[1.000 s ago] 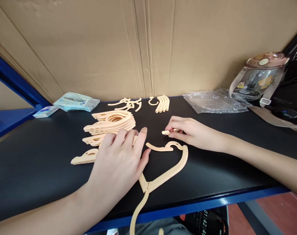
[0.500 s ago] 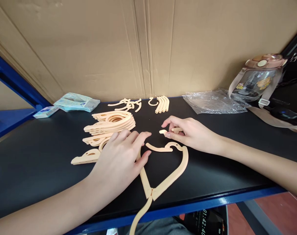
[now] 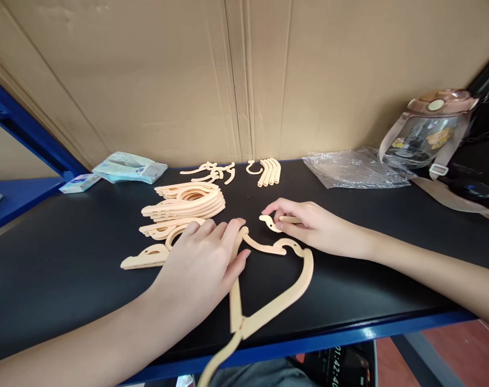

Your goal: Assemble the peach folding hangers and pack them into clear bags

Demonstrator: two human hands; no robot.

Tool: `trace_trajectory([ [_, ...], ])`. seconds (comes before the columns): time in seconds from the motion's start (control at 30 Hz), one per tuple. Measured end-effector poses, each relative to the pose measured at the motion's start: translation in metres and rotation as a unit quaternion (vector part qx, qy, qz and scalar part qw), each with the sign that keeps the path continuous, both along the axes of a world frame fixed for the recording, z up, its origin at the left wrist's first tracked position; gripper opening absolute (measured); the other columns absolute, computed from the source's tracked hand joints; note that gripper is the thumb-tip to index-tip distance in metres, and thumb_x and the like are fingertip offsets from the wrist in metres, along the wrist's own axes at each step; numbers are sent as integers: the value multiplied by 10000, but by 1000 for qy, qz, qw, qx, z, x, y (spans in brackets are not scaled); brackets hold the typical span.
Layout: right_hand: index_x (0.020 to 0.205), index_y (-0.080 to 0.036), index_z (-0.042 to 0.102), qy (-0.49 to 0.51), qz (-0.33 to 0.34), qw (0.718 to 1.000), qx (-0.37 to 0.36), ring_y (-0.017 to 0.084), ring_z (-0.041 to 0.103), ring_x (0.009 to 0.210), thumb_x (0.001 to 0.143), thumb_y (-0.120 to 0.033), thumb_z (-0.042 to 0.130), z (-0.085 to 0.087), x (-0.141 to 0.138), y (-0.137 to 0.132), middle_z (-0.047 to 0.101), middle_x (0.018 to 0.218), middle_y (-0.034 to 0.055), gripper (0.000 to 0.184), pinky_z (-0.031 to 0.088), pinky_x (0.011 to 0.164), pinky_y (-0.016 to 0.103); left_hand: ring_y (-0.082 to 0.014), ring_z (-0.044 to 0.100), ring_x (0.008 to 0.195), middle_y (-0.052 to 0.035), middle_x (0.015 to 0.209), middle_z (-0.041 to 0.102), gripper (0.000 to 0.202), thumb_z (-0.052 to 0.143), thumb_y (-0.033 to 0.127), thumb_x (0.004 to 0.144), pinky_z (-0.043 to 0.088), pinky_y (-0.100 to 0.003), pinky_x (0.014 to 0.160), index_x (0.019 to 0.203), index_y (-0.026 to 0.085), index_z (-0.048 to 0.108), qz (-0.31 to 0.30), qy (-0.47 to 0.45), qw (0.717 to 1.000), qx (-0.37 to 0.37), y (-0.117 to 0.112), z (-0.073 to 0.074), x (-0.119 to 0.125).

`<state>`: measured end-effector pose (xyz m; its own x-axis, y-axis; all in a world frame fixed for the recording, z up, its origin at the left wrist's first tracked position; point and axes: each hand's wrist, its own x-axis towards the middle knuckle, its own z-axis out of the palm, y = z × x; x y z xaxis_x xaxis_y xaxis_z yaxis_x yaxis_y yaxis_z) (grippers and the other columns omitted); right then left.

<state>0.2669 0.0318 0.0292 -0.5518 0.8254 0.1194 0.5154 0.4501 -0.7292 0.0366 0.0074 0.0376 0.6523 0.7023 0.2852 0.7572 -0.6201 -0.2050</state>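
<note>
A cream plastic folding hanger [image 3: 279,309] lies opened into a heart-like outline on the black table, its hook [image 3: 218,359] hanging over the front edge. My left hand [image 3: 210,255] grips the hanger's left arm near its upper end, thumb on the inner side. A curved bar piece [image 3: 264,247] spans from that end to the hook-shaped link [image 3: 292,244] at the right arm's tip. My right hand [image 3: 299,217] is closed on a small curved hanger piece [image 3: 270,223], just above the link; another stick-like part shows among its fingers.
Folded hangers [image 3: 184,204] are stacked behind my left hand. Loose hooks [image 3: 212,172] and several short curved bars [image 3: 270,172] lie at the back. A clear plastic bag [image 3: 353,167], a strapped bottle [image 3: 422,134] and a tissue pack [image 3: 127,167] stand or lie near the cardboard wall.
The hanger's left arm has swung, its upper end now meeting the curved bar, and the lower joint has shifted left. The piece in my right hand shows more of itself.
</note>
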Motion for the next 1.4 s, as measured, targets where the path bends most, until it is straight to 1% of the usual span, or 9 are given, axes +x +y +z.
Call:
trace_trajectory([
  [0.2,1185,-205,535,20,-4,999,-29,127,519,734,953,-370,472,1,0,-2,547,824,-10,292,437,678,263,-241,593,753,-22,784,615,321,489,192,892,428,-358,694,1207,153,534,7,-106,990,-91,-3,0,2],
  [0.3,1157,-210,564,24,-1,999,-43,131,523,741,945,-420,484,2,-1,-3,556,835,-5,309,437,677,266,-200,576,756,-2,807,589,160,435,216,931,411,-315,673,1015,201,571,-13,-167,976,-139,-7,5,3],
  [0.37,1130,-217,581,37,-6,998,-55,132,521,747,940,-439,489,3,-2,-4,564,843,-2,306,431,677,267,-155,535,656,33,724,531,172,403,252,955,381,-278,606,828,217,514,-5,-208,960,-187,-8,9,3],
  [0.53,990,-194,602,120,-17,989,-85,119,474,720,915,-443,542,12,-6,-9,536,802,-12,267,399,668,263,-119,365,493,76,576,328,332,315,406,1002,282,-261,478,720,231,317,17,-291,901,-321,-9,11,3],
  [0.7,962,-184,590,185,-12,977,-110,99,426,641,926,-385,538,19,-9,-13,485,715,-30,210,348,575,245,-123,372,560,61,626,356,389,255,484,1011,302,-268,537,729,227,332,13,-359,856,-371,-8,8,7],
  [0.93,1050,-207,584,246,10,959,-143,89,391,626,924,-385,560,13,-6,-10,480,728,-35,220,292,541,233,-106,356,597,54,648,371,408,301,463,1019,315,-240,576,710,205,366,-6,-426,789,-443,-8,3,10],
  [1.17,858,-182,550,246,63,936,-242,85,322,602,917,-428,563,6,-8,-5,427,699,-46,253,238,547,247,-87,287,544,67,634,335,380,336,469,1012,279,-214,504,742,203,366,-46,-511,660,-549,-2,-6,11],
  [1.3,826,-173,546,233,101,927,-275,83,378,623,889,-416,611,5,-10,-6,467,700,-43,260,261,563,240,-82,298,541,65,634,357,376,358,448,1009,275,-203,493,730,197,375,-67,-514,648,-558,-1,-4,12],
  [1.4,851,-180,547,253,96,933,-239,82,374,624,910,-388,590,6,-8,-6,452,696,-48,221,264,569,240,-77,261,511,74,607,341,379,356,454,1005,249,-191,470,725,199,355,-59,-531,618,-577,0,-3,13],
])
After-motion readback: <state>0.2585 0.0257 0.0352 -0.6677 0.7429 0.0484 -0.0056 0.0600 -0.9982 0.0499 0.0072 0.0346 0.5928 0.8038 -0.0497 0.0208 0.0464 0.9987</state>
